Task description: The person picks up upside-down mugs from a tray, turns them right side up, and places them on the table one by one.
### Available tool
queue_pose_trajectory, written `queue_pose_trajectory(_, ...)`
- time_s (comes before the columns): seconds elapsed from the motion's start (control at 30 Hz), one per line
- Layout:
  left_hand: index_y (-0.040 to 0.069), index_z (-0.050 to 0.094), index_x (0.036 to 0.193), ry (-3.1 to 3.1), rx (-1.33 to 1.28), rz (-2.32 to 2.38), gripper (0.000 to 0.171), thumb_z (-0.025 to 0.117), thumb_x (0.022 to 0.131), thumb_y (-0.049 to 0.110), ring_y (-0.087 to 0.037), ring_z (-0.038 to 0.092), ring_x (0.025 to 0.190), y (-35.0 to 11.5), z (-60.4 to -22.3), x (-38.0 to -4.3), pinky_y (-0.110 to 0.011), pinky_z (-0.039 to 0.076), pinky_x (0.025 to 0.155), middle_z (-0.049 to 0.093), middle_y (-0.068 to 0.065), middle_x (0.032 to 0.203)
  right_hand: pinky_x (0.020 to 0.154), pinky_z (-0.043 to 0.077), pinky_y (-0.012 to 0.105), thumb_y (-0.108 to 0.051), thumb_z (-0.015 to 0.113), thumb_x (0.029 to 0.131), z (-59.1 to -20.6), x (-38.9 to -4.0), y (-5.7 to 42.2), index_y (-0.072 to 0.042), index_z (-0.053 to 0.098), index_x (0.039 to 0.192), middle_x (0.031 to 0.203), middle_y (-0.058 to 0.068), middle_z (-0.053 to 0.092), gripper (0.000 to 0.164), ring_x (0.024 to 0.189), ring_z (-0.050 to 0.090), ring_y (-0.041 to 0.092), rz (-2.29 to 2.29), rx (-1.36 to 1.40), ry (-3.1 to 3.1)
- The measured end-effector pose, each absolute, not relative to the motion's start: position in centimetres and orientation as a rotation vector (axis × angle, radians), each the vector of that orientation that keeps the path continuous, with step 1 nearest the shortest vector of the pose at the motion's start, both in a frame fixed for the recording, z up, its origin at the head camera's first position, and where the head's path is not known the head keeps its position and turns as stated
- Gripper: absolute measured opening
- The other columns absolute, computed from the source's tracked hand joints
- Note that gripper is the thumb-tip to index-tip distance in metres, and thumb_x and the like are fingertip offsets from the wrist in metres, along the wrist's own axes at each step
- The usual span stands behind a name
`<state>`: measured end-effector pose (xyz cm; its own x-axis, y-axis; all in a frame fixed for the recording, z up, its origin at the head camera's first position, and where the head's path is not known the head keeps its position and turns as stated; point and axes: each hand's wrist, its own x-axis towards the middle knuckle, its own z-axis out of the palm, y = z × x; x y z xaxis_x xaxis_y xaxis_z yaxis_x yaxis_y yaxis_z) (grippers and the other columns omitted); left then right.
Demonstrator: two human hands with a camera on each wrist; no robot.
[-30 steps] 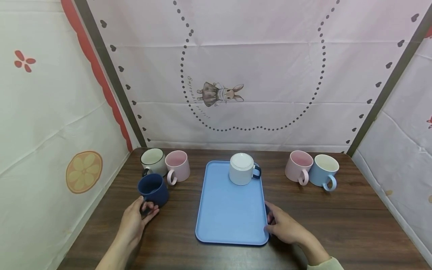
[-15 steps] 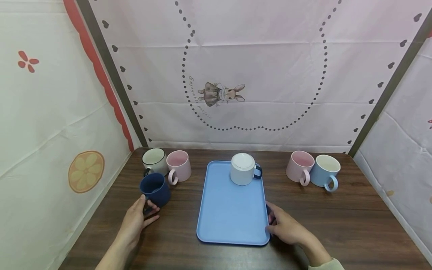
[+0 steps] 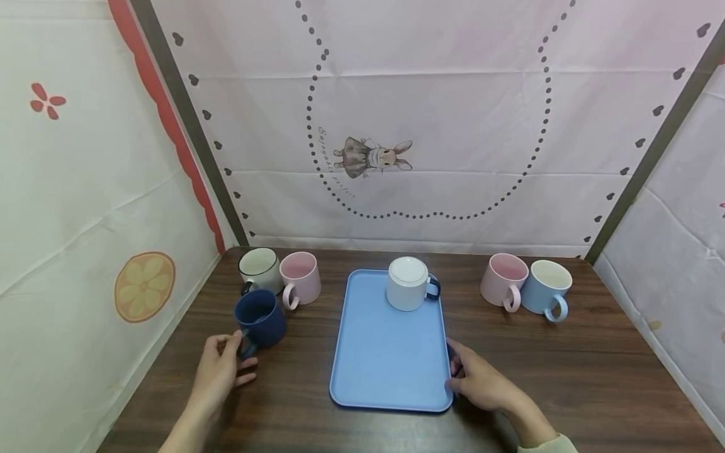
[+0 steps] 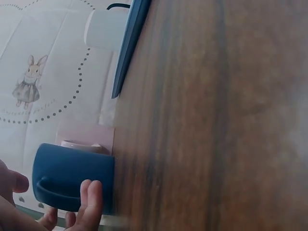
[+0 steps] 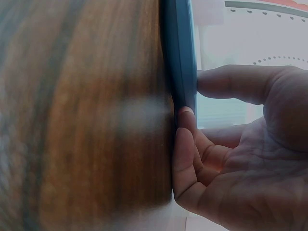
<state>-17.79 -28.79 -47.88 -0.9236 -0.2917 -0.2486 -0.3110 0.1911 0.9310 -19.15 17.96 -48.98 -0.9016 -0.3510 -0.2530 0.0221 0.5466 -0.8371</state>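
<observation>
A dark blue mug (image 3: pixel 262 319) stands upright on the left of the table, its handle turned toward my left hand (image 3: pixel 218 368). That hand is beside the handle with the fingers loosely spread; in the left wrist view the thumb (image 4: pixel 20 183) is apart from the mug. My right hand (image 3: pixel 481 380) pinches the right edge of a light blue tray (image 3: pixel 391 358), thumb on top and fingertips (image 5: pixel 184 144) at its underside. Upside down at the tray's far end sits a white mug (image 3: pixel 406 286) with a dark blue handle.
Behind the dark blue mug stand a white mug (image 3: pixel 258 269) with a black rim and a pink mug (image 3: pixel 301 277). Another pink mug (image 3: pixel 501 283) and a light blue mug (image 3: pixel 540 289) stand at the back right. Printed cloth walls (image 3: pixel 453 126) surround the table (image 3: pixel 566 371).
My left hand's fingers have come off the dark blue mug's handle and drawn slightly back toward me. The mug stays in place. The right hand keeps its hold on the tray.
</observation>
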Motion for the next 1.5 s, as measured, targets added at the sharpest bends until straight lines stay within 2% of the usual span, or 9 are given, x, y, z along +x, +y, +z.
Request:
queue_pose_trajectory(0.2, 0.006, 0.030, 0.117, 2.557, -0.645, 1.846, 0.038, 0.041, 0.110, 0.042, -0.013, 0.070, 0.081, -28.0, -47.1, -16.9, -0.034, 0.065, 0.069, 0.044, -0.023, 0.123, 0.062, 0.048, 0.030, 0.001, 0.073, 0.087, -48.9, -19.2, 18.0, 0.010, 0.026, 0.157, 0.096, 0.011, 0.052, 0.084, 0.081, 0.054, 0.023, -1.305, -0.264, 2.389)
queue_pose_trajectory(0.3, 0.005, 0.034, 0.112, 2.600, -0.600, 1.824, 0.033, 0.044, 0.111, 0.036, -0.013, 0.069, 0.076, -27.4, -46.5, -16.5, -0.033, 0.065, 0.067, 0.048, -0.018, 0.110, 0.062, 0.048, 0.030, 0.001, 0.073, 0.087, -48.9, -19.2, 18.0, 0.010, 0.026, 0.157, 0.096, 0.011, 0.052, 0.084, 0.081, 0.054, 0.023, -1.305, -0.259, 2.389)
queue_pose_trajectory(0.4, 0.004, 0.035, 0.111, 2.617, -0.533, 1.796, 0.031, 0.045, 0.111, 0.033, -0.013, 0.069, 0.075, -26.9, -46.0, -16.3, -0.032, 0.065, 0.067, 0.050, -0.016, 0.104, 0.062, 0.048, 0.030, 0.001, 0.073, 0.087, -48.9, -19.2, 18.0, 0.011, 0.026, 0.157, 0.096, 0.011, 0.052, 0.084, 0.081, 0.053, 0.023, -1.307, -0.258, 2.387)
queue_pose_trajectory(0.7, 0.003, 0.038, 0.114, 2.601, -0.422, 1.778, 0.028, 0.047, 0.111, 0.029, -0.013, 0.067, 0.077, -24.8, -45.9, -16.2, -0.031, 0.064, 0.067, 0.052, -0.016, 0.109, 0.061, 0.048, 0.030, 0.001, 0.073, 0.088, -48.9, -19.2, 18.0, 0.010, 0.026, 0.157, 0.097, 0.011, 0.052, 0.084, 0.081, 0.053, 0.023, -1.302, -0.252, 2.390)
queue_pose_trajectory(0.97, 0.002, 0.043, 0.118, 2.587, -0.358, 1.754, 0.026, 0.049, 0.110, 0.026, -0.013, 0.068, 0.082, -23.5, -46.4, -16.6, -0.030, 0.063, 0.069, 0.057, -0.013, 0.106, 0.060, 0.047, 0.029, -0.001, 0.073, 0.088, -49.0, -19.1, 18.1, 0.011, 0.026, 0.157, 0.095, 0.011, 0.053, 0.084, 0.078, 0.055, 0.023, -1.305, -0.259, 2.385)
queue_pose_trajectory(1.23, 0.002, 0.049, 0.120, 2.631, -0.253, 1.710, 0.025, 0.053, 0.109, 0.025, -0.023, 0.071, 0.100, -21.9, -46.7, -17.0, -0.035, 0.063, 0.083, 0.061, -0.021, 0.125, 0.061, 0.045, 0.028, -0.012, 0.074, 0.093, -48.8, -19.0, 17.7, 0.010, 0.030, 0.155, 0.092, 0.009, 0.056, 0.080, 0.078, 0.055, 0.022, -1.264, -0.240, 2.442)
queue_pose_trajectory(1.37, 0.004, 0.052, 0.123, 2.662, -0.195, 1.666, 0.027, 0.056, 0.108, 0.026, -0.021, 0.069, 0.100, -20.9, -46.5, -17.2, -0.032, 0.061, 0.082, 0.065, -0.018, 0.120, 0.061, 0.044, 0.028, -0.017, 0.075, 0.093, -48.7, -19.0, 17.6, 0.007, 0.033, 0.155, 0.093, 0.008, 0.056, 0.080, 0.079, 0.054, 0.021, -1.242, -0.213, 2.472)
queue_pose_trajectory(1.5, 0.007, 0.057, 0.125, 2.708, -0.154, 1.594, 0.028, 0.060, 0.105, 0.027, -0.017, 0.067, 0.098, -20.0, -46.4, -17.6, -0.028, 0.053, 0.079, 0.068, -0.011, 0.118, 0.060, 0.044, 0.029, -0.021, 0.075, 0.094, -48.4, -19.0, 17.7, 0.005, 0.035, 0.155, 0.095, 0.007, 0.057, 0.078, 0.080, 0.053, 0.020, -1.246, -0.183, 2.467)
